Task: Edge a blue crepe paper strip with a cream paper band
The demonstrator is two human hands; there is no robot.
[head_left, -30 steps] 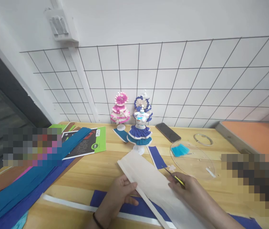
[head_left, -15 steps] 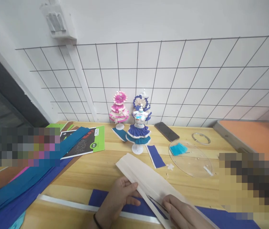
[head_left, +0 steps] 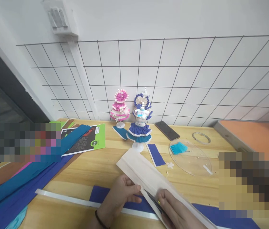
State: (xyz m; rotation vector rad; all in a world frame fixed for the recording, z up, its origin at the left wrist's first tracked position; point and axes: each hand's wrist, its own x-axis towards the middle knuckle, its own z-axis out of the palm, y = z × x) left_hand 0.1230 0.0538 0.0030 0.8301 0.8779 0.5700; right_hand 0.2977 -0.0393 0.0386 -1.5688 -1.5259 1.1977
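My left hand (head_left: 123, 197), a dark band at its wrist, pinches the near edge of a folded length of cream crepe paper (head_left: 146, 168). My right hand (head_left: 176, 206) is closed round dark scissors (head_left: 154, 199), whose blades lie along the paper near that edge, with a narrow strip parting from it. Most of the scissors' handles are hidden by my fingers. Beneath the paper lie a purple-blue crepe strip (head_left: 99, 194) and a white strip (head_left: 63, 198). Past the far end of the paper stands a small dress form (head_left: 139, 130) in a ruffled blue and teal skirt.
Behind are a pink ruffled form (head_left: 120, 111) and a phone (head_left: 167, 130). A clear round plate (head_left: 191, 162) holds blue fringed pieces (head_left: 178, 148). At left, teal crepe paper (head_left: 41, 168) overlaps a book (head_left: 100, 136). A metal ring (head_left: 201, 138) lies at right.
The scissors have moved up along the paper's near edge toward my left hand, and the slit is longer. My right hand has shifted slightly up and left; my left hand keeps its pinch.
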